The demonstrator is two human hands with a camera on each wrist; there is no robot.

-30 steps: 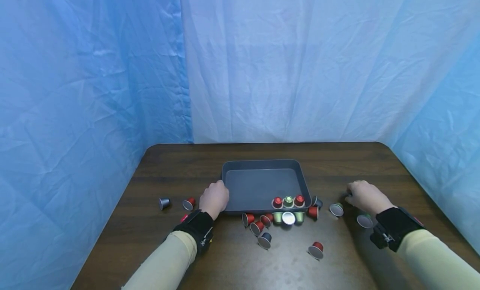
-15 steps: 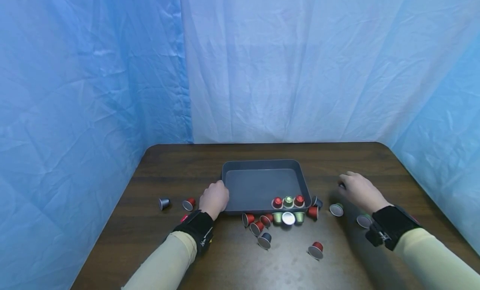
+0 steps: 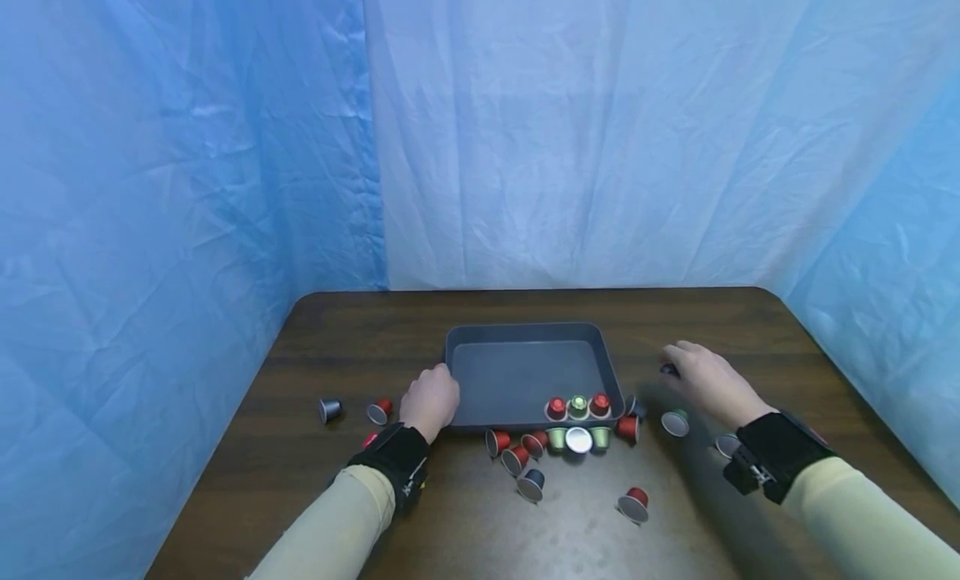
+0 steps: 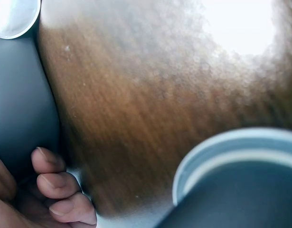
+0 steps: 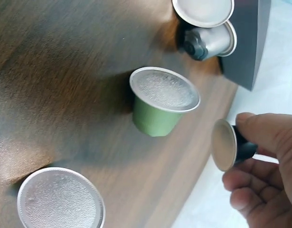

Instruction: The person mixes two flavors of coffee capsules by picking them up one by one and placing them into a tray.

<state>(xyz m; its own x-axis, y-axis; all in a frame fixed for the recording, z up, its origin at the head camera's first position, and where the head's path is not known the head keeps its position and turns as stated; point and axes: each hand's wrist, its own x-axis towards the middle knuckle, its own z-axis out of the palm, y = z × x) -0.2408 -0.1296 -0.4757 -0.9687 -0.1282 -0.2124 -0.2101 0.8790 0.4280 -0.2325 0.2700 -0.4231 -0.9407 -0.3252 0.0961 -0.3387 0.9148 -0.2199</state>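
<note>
My left hand grips the left side of a dark grey baking tray. In the left wrist view its curled fingers lie against the tray's wall. Over the table right of the tray, my right hand holds a dark coffee capsule, pinched between thumb and fingers with its foil lid sideways. Inside the tray's near right corner stand red capsules either side of a green one. Below the right hand, a green capsule lies on the table.
Several red and green capsules crowd the tray's front edge, among them one with a white lid. A dark blue capsule and a red one lie nearer. Left are a dark capsule and a red one. Blue sheets surround the table.
My right hand has lifted away from the table and moved left toward the tray, carrying the dark capsule. The left hand and the tray have stayed in place.
</note>
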